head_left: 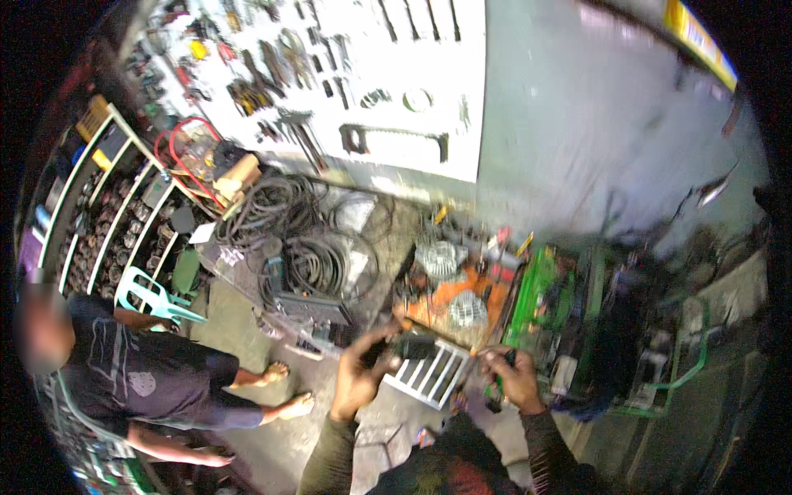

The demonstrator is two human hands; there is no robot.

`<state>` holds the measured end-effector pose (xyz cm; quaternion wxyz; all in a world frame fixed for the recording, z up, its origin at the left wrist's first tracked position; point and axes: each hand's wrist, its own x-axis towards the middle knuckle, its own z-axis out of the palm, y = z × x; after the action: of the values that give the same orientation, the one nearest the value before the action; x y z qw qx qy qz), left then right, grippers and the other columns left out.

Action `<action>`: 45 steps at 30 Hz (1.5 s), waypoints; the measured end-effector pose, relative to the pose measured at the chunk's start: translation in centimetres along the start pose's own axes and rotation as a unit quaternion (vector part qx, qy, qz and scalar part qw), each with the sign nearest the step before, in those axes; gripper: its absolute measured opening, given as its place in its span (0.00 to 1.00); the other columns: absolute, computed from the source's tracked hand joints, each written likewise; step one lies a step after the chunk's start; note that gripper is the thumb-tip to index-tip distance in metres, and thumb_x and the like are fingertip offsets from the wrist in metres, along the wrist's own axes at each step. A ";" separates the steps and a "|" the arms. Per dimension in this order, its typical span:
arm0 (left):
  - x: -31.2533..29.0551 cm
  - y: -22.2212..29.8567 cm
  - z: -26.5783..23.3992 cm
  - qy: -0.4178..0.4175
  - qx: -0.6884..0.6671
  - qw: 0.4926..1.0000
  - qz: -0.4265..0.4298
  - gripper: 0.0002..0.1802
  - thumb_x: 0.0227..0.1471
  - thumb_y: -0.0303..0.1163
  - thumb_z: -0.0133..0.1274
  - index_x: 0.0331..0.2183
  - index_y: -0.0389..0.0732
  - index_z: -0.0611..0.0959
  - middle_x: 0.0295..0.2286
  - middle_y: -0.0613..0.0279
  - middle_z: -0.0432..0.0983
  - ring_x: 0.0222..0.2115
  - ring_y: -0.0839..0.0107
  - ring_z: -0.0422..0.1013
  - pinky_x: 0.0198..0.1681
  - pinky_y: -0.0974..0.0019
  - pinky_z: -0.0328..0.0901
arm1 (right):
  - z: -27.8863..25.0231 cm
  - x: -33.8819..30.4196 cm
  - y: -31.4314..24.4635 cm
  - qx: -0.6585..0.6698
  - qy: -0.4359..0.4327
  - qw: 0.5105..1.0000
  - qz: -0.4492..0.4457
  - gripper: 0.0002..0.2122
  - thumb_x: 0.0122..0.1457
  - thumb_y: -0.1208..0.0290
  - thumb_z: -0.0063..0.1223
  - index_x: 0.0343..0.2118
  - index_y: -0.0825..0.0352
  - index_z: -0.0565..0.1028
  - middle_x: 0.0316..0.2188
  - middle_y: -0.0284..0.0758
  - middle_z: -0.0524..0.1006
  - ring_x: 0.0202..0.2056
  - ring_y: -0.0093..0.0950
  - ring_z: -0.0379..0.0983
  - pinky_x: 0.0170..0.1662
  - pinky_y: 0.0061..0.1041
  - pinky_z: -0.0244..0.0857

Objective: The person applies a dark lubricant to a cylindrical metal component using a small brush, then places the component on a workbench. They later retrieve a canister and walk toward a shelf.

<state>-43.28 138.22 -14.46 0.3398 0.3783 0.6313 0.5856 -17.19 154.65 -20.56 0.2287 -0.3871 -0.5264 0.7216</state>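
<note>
Two hands raised over a cluttered workshop floor.
A dark block (410, 345) is gripped by the left hand (360, 378); a green-handled tool (497, 386) is clasped by the right hand (513, 378), just beyond a white grille (429, 373).

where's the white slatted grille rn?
Head view, lower centre: the white slatted grille sits between the left hand and right hand, just below the orange tray.

The grille (429, 371) lies on the floor. Coiled cables (301, 239) lie behind it, the shelf (107, 214) far left, the pegboard (371, 74) on the wall behind.
</note>
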 end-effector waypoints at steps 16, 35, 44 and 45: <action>-27.6 -16.7 -5.2 0.300 -0.491 0.816 -0.060 0.25 0.63 0.42 0.59 0.53 0.32 0.81 0.47 0.50 0.81 0.47 0.60 0.76 0.51 0.54 0.72 | 16.2 30.2 -17.4 -0.093 -0.013 0.979 -0.179 0.11 0.70 0.69 0.52 0.47 0.73 0.76 0.27 0.36 0.75 0.16 0.21 0.66 0.16 0.25 0.58; -23.5 -13.1 4.4 0.472 -0.677 0.560 0.074 0.21 0.62 0.35 0.60 0.54 0.35 0.82 0.37 0.58 0.83 0.40 0.60 0.75 0.46 0.58 0.73 | 23.6 59.8 -22.7 -0.172 0.229 0.900 -0.329 0.16 0.57 0.61 0.69 0.31 0.72 0.81 0.23 0.39 0.81 0.21 0.30 0.78 0.28 0.32 0.71; -24.3 -7.6 3.9 0.655 -0.457 0.593 -0.098 0.27 0.65 0.39 0.55 0.60 0.35 0.75 0.40 0.57 0.81 0.38 0.60 0.78 0.43 0.56 0.75 | 29.6 41.2 -20.7 -0.154 -0.089 0.845 -0.504 0.12 0.62 0.69 0.66 0.43 0.72 0.81 0.34 0.39 0.83 0.35 0.25 0.78 0.41 0.30 0.71; -25.7 -6.8 3.8 0.612 -0.431 0.662 -0.035 0.25 0.66 0.29 0.53 0.62 0.32 0.73 0.44 0.53 0.81 0.47 0.61 0.78 0.50 0.54 0.75 | 30.7 37.2 -19.7 -0.203 -0.159 0.820 -0.511 0.13 0.61 0.71 0.67 0.44 0.75 0.80 0.36 0.38 0.83 0.37 0.25 0.77 0.42 0.30 0.71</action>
<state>-28.14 117.33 -21.95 0.0227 -0.2762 0.3867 0.8796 -65.41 170.89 -9.48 0.3945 0.0200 -0.8121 0.4295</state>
